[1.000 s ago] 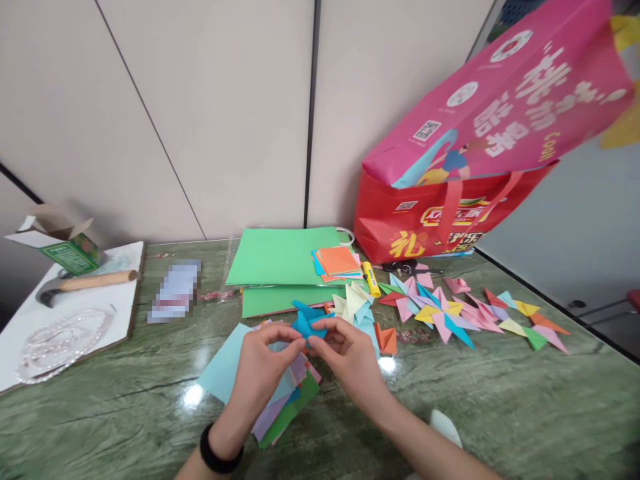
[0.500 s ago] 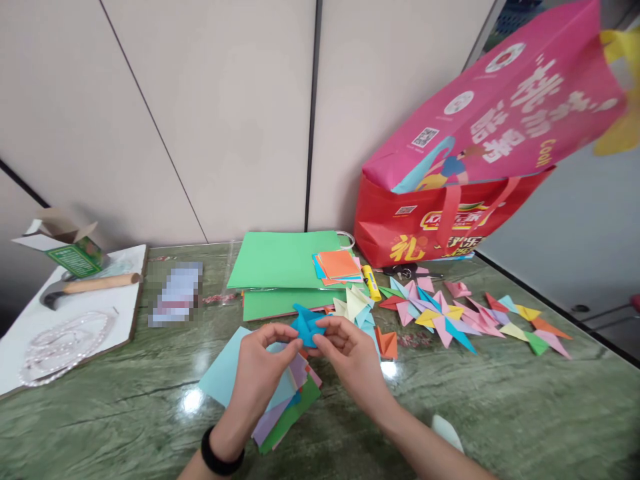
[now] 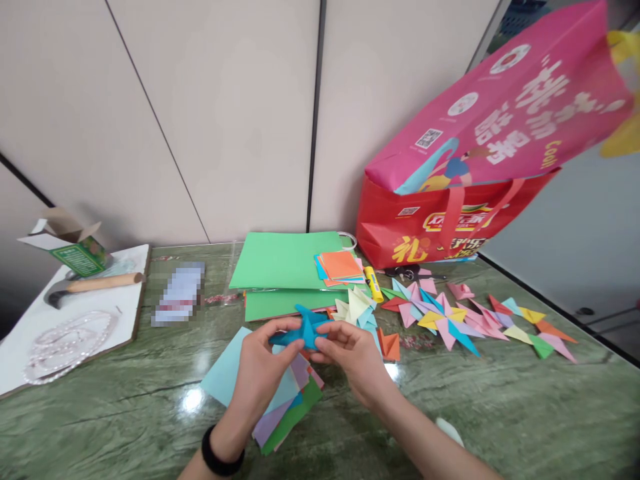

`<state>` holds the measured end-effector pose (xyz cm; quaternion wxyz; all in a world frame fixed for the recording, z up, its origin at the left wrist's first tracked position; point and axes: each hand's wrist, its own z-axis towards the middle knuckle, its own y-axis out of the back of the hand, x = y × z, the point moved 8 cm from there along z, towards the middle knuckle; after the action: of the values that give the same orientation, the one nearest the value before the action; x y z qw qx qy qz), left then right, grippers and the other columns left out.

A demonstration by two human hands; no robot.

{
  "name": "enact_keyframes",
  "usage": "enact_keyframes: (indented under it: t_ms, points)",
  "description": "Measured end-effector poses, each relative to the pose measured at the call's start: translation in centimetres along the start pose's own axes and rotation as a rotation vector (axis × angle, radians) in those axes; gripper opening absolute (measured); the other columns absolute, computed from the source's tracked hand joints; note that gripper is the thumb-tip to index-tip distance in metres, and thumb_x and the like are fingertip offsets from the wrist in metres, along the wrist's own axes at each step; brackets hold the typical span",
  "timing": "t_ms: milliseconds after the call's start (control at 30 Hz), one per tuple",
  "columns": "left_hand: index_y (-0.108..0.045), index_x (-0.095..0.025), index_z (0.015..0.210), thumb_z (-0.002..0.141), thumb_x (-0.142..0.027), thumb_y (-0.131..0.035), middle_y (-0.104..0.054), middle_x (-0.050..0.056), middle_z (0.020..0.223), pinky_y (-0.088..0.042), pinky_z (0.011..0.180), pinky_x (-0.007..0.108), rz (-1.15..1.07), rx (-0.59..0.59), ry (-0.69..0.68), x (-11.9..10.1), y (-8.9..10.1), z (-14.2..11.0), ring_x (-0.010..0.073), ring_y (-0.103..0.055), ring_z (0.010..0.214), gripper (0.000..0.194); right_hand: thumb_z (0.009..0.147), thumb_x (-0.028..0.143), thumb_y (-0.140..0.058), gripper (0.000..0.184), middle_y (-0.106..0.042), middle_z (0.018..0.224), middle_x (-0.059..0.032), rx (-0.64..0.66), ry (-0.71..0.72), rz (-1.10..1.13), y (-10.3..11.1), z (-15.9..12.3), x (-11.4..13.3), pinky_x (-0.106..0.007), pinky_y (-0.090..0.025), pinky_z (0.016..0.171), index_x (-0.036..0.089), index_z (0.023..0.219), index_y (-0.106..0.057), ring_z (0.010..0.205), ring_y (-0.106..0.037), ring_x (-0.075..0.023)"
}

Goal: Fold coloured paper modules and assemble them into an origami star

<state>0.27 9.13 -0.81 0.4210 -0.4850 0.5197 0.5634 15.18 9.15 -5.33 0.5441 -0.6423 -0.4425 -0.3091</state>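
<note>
A black band (image 3: pixel 221 460) circles the left wrist. The left hand (image 3: pixel 266 363) and right hand (image 3: pixel 354 357) both pinch a folded blue paper (image 3: pixel 306 329) between thumbs and fingers, above fanned coloured sheets (image 3: pixel 224 363) on the table (image 3: pixel 125 420). Beyond, to my right, lie folded paper stars (image 3: pixel 443 321); a yellow glue stick (image 3: pixel 373 285) sits near green paper (image 3: pixel 285 260), and a red bag (image 3: pixel 377 227) stands by the wall (image 3: pixel 240 120).

A pale wall (image 3: pixel 240 120) backs the green-veined table (image 3: pixel 125 393).
</note>
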Motion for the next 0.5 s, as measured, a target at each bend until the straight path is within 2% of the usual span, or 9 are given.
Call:
enact_keyframes:
  t_ms: [67,167,300,367,500]
  points:
    - [-0.066,-0.015,0.092,0.063,-0.024,-0.070,-0.070,0.010,0.101,-0.048,0.083,0.033,-0.120,-0.002,0.021,0.1,0.3,0.1,0.0246,-0.062,0.096,0.030,0.052,0.031,-0.083,0.032,-0.068,0.068,-0.0008,-0.019,0.030,0.019,0.3,0.1,0.3,-0.029,-0.058,0.061,0.014,0.073,-0.066,0.063,-0.067,-0.0164]
    - [-0.062,-0.015,0.102,0.067,-0.027,-0.069,-0.071,0.010,0.102,-0.050,0.081,0.032,-0.269,0.078,0.086,0.5,0.1,0.2,0.0222,-0.064,0.094,0.037,0.052,0.030,-0.083,0.031,-0.068,0.070,-0.0018,-0.034,0.059,0.031,0.6,0.2,0.8,-0.031,-0.058,0.063,0.015,0.073,-0.067,0.066,-0.066,-0.0168]
    - [-0.060,-0.013,0.107,0.061,-0.021,-0.075,-0.075,0.007,0.084,-0.053,0.072,0.031,-0.300,0.199,0.202,1.1,-0.9,-0.2,0.0202,-0.069,0.074,0.049,0.050,0.028,-0.084,0.031,-0.067,0.067,-0.0002,-0.036,0.022,0.048,0.6,0.3,0.6,-0.029,-0.058,0.062,0.014,0.072,-0.067,0.062,-0.066,-0.0150]
    - [-0.060,-0.012,0.106,0.059,-0.021,-0.075,-0.075,0.006,0.073,-0.055,0.069,0.032,-0.296,0.199,0.251,1.3,-1.1,-0.4,0.0207,-0.070,0.067,0.049,0.050,0.027,-0.084,0.030,-0.068,0.066,0.0003,-0.024,0.004,0.051,0.5,0.3,0.4,-0.028,-0.058,0.062,0.014,0.072,-0.067,0.061,-0.066,-0.0145]
    - [-0.061,-0.010,0.103,0.059,-0.024,-0.075,-0.075,0.005,0.066,-0.056,0.067,0.033,-0.308,0.167,0.294,1.4,-1.2,-0.5,0.0220,-0.071,0.064,0.049,0.052,0.027,-0.083,0.029,-0.068,0.064,0.0005,0.004,-0.005,0.029,0.5,0.4,0.2,-0.028,-0.057,0.061,0.014,0.073,-0.067,0.058,-0.066,-0.0139]
